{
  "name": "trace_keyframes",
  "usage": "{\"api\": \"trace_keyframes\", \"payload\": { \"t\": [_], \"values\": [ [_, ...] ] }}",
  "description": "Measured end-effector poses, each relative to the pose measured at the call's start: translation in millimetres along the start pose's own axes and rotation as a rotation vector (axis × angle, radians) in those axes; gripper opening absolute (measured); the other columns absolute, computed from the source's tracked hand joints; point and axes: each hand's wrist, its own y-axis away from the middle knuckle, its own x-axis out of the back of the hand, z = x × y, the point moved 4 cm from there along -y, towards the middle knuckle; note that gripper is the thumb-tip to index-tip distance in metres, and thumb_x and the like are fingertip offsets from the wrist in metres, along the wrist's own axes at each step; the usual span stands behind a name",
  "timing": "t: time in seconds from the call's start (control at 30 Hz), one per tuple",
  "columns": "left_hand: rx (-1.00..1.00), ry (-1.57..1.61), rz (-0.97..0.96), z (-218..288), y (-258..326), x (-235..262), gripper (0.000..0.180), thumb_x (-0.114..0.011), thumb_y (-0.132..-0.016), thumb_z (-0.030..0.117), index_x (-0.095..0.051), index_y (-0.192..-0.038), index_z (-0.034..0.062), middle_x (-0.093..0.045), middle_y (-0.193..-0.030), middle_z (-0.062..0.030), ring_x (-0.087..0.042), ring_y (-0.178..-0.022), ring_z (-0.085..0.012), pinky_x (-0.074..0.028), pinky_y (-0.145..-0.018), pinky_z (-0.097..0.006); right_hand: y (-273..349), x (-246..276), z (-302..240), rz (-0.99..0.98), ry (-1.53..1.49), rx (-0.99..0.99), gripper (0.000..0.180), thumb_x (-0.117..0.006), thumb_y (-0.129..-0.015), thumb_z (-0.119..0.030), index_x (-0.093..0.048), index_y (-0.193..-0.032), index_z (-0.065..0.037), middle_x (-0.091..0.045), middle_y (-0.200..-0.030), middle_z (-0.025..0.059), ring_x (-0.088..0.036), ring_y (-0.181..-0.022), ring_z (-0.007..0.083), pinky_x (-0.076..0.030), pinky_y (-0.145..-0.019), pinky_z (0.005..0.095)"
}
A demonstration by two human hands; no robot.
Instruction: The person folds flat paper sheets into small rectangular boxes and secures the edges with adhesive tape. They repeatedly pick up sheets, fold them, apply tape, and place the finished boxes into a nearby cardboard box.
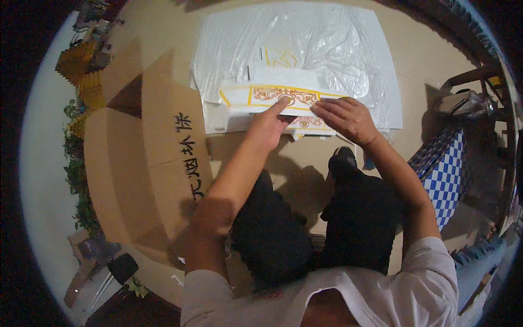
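A long white card piece, perhaps a flattened box, [239, 96] with yellow lines and brown ornamental print is held level in front of me. My left hand [268, 126] grips its lower edge near the middle, thumb on the printed face and fingers underneath. On its right part, my right hand [348, 117] presses with fingers together; its thumb is hidden. Just below hangs another printed white panel [310, 123], partly covered by my hands; I cannot tell whether it belongs to the same piece. Behind lies a flat white piece [280, 57] with yellow lines.
Under the hands lies a stack of white sheets wrapped in clear plastic [348, 32]. A large brown cardboard box [141, 163] with black handwriting stands at the left. A blue-and-white checked bag [444, 180] and a metal kettle [471, 103] are at the right.
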Motion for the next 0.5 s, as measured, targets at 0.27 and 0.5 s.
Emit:
{"api": "trace_keyframes", "payload": {
  "t": [0.27,0.5],
  "values": [
    [-0.347,-0.367,0.025,89.7,110.1,-71.7,0.036,-0.067,-0.084,0.005,-0.055,-0.118,-0.0017,-0.064,-0.108,-0.0115,-0.065,-0.094,-0.0202,-0.054,-0.082,-0.034,-37.8,128.4,-36.9,0.454,-0.511,-0.448,0.035,-0.062,-0.089,-0.019,-0.057,-0.122,-0.008,-0.056,-0.120,0.0148,-0.055,-0.109,0.0281,-0.046,-0.092,0.0368],
    [-0.302,-0.636,-0.129,103.9,193.3,-108.3,0.039,-0.072,-0.078,0.007,-0.058,-0.115,0.0013,-0.066,-0.105,-0.0081,-0.065,-0.092,-0.0179,-0.052,-0.083,-0.033,-72.9,163.5,-62.9,0.635,-1.458,-0.906,0.063,-0.056,-0.091,-0.043,-0.038,-0.139,-0.006,-0.048,-0.135,0.0183,-0.045,-0.125,0.0277,-0.033,-0.106,0.0377]
  ]
}}
